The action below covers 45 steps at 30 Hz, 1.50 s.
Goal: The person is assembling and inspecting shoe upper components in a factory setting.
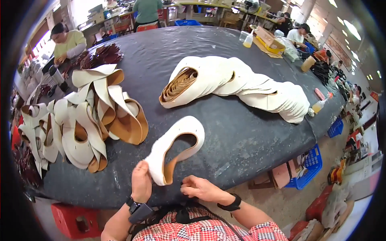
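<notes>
A loop-shaped white leather shoe upper [192, 125] with a tan inner side stands over the near part of the dark table. My left hand [141, 180] is closed on its near left end. Just right of that end, my right hand [201, 188] has its fingers curled in, apart from the piece, and nothing shows in them. Beyond lies a long row of overlapping white uppers [241, 82], fanned closely together. To the left is a looser heap of similar uppers [74, 116], several showing their tan side.
The dark covered table [225, 148] curves toward me. Dark red pieces [102, 56] lie at its far left. An open carton [270, 40] and a bottle of yellowish liquid [248, 39] stand at the far right. A blue basket [309, 168] and a red stool [74, 221] are below the edge. Other people work around it.
</notes>
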{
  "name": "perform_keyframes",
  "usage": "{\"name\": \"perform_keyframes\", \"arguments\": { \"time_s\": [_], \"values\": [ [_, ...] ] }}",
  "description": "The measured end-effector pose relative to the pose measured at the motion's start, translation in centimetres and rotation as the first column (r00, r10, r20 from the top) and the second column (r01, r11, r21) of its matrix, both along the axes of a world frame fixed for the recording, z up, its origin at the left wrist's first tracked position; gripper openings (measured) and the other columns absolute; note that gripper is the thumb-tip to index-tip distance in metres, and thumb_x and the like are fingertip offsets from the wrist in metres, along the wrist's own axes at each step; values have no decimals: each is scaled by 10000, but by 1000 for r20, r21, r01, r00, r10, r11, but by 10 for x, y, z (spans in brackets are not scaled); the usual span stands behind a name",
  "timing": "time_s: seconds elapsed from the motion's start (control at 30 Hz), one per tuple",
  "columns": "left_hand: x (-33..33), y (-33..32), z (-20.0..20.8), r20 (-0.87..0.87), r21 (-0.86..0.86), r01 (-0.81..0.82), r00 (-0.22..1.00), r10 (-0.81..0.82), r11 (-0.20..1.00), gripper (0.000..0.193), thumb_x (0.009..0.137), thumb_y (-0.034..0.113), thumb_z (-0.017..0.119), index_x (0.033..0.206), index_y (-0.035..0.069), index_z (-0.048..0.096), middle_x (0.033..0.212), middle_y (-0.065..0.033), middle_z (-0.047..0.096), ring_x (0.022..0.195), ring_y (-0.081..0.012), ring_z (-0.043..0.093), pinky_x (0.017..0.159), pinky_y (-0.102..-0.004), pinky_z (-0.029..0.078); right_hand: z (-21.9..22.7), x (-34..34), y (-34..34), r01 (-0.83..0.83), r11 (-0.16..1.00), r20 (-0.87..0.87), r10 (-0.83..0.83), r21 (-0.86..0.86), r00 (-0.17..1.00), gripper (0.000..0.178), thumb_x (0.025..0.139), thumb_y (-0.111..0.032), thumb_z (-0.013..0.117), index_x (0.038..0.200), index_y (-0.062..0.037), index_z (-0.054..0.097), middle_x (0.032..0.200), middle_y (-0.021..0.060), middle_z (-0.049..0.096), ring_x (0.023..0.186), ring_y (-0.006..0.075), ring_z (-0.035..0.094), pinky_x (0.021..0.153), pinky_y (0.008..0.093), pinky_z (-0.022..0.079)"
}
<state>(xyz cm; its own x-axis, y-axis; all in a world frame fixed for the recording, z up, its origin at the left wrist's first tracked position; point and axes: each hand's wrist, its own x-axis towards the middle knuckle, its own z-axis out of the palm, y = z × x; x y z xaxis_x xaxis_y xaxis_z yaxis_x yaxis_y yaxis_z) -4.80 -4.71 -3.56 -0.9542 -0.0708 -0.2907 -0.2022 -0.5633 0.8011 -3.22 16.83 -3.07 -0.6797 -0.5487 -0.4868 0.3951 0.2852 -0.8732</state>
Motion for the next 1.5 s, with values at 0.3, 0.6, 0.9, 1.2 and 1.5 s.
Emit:
{"name": "perform_keyframes", "arguments": {
  "time_s": [0.3, 0.6, 0.9, 1.2, 1.5],
  "values": [
    [-2, 40, 19, -35, 581, -33, 997, 66, 813, 279, 957, 206, 339, 1086, 24, 508, 1037, -85, 582, 946, -173, 558, 848, -340, 441, 5, -23, -24, 514, 491, 586, -9, -703, 810, 400, 840, -145, 552, 1216, -103, 423, 1117, 29, 528, 987, 163, 549, 748, 302, 470],
    [17, -6, 15, 188, -195, -134, 967, 171, 972, 233, 922, 237, 451, 1043, 38, 456, 967, -78, 556, 867, -168, 561, 747, -333, 476, 25, -24, -43, 508, 672, 206, -480, -538, 853, 135, 810, -64, 586, 937, -18, 588, 812, 62, 609, 662, 120, 592, 571, 228, 494],
    [20, -38, 60, -498, -774, -630, 542, -677, 66, 341, 642, 54, 594, 976, -12, 591, 929, -106, 601, 801, -221, 587, 688, -304, 493, 46, -18, -83, 524, 755, 40, -555, -395, 831, 132, 809, -65, 567, 918, 6, 590, 756, 57, 613, 561, 108, 579, 468, 204, 459],
    [4, -61, 51, -378, -834, -547, 469, -798, 74, 253, 647, 22, 594, 897, -19, 584, 818, -104, 597, 699, -227, 582, 622, -306, 482, 43, -17, -102, 597, 726, 192, -568, -340, 800, 79, 807, -72, 554, 850, -9, 576, 699, 35, 587, 531, 93, 562, 450, 195, 441],
    [-36, -65, 121, 390, -743, 653, 243, -888, -148, 574, 742, 224, 707, 1260, 167, 466, 971, -49, 634, 891, -174, 617, 811, -286, 476, 21, -5, 14, 199, 980, 335, -184, -11, 924, 273, 847, -255, 569, 854, 18, 572, 712, 61, 598, 591, 119, 584, 534, 232, 483]
  ]
}}
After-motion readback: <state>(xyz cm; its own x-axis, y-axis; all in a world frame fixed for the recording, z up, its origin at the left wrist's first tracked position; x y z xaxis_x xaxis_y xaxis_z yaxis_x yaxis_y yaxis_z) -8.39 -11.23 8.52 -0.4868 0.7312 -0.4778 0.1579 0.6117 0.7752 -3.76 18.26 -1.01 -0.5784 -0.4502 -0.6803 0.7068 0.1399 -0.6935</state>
